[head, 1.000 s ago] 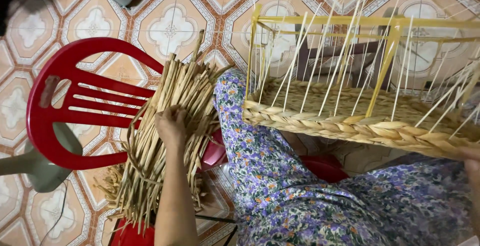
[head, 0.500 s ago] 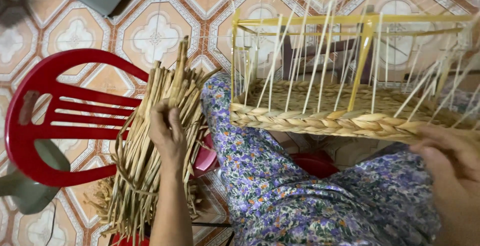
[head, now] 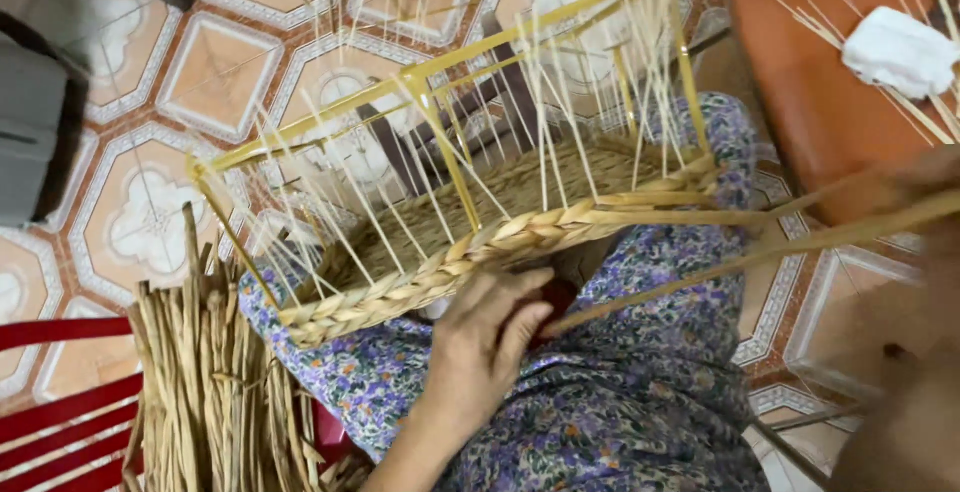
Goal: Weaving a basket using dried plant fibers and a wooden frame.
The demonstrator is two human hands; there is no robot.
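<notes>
While the left hand (head: pixel 480 352) is pinching a stiff, light reed strand (head: pixel 760 252) beneath the half-woven basket (head: pixel 480 252), the blurred right hand (head: pixel 930 252) at the frame's right edge is gripping its far end.

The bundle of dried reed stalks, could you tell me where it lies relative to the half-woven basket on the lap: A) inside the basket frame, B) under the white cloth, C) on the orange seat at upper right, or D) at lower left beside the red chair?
D: the bundle of dried reed stalks lies at lower left, beside the red chair and below the half-woven basket, which the left hand touches.
</notes>
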